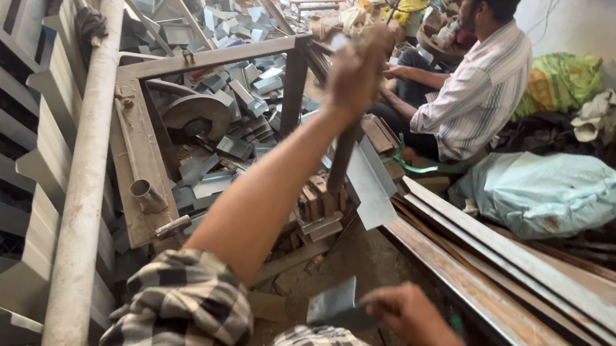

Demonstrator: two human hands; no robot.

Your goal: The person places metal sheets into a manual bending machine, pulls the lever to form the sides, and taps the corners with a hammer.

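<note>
My left hand (353,72) is raised at arm's length and shut around the top of a dark lever handle (342,158). The lever runs down to a small hand shear (319,208) on the ground. A grey metal sheet strip (371,183) leans beside the shear. Near the bottom edge, my right hand (406,312) pinches a small grey cut metal piece (334,306), held low and apart from the shear.
Another person in a striped shirt (477,93) sits to the right. A pile of cut metal pieces (236,89) lies under a metal frame (206,58). A long pipe (83,187) leans left; long metal bars (497,256) and a pale blue sack (551,195) lie right.
</note>
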